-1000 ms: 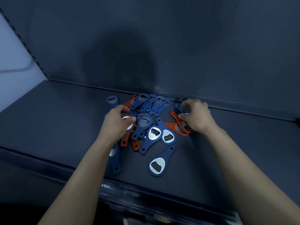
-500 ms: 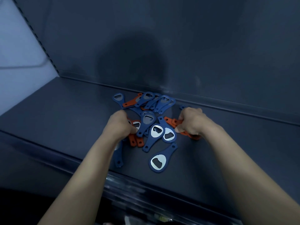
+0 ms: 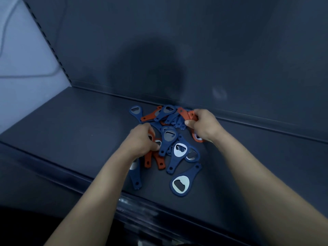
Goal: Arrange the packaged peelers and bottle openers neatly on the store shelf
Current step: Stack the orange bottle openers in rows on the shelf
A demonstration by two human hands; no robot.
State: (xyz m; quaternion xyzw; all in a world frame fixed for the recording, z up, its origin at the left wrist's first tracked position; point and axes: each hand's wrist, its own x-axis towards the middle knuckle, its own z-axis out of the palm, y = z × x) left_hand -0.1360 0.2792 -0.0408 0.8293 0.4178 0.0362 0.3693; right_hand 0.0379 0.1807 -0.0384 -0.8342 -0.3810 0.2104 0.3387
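A loose heap of blue and orange bottle openers (image 3: 168, 137) lies on the dark shelf (image 3: 79, 128), near its back wall. My left hand (image 3: 142, 140) sits on the heap's left side, fingers curled round the heads of two orange openers (image 3: 154, 159) whose handles stick out toward me. My right hand (image 3: 204, 126) grips a bundle of orange openers (image 3: 188, 115) at the heap's right, handles pointing up-left. One blue opener (image 3: 182, 183) lies apart at the front. No peelers are visible.
The shelf's back panel (image 3: 177, 50) rises just behind the heap. A front lip (image 3: 134, 201) runs along the near edge with a shiny price strip. A pale wall (image 3: 21, 68) and slotted upright stand at the left. Bare shelf lies left and right of the heap.
My right hand has lifted the orange openers up and toward the back wall, handles now raised. My left hand stays on the two orange openers, closing tighter.
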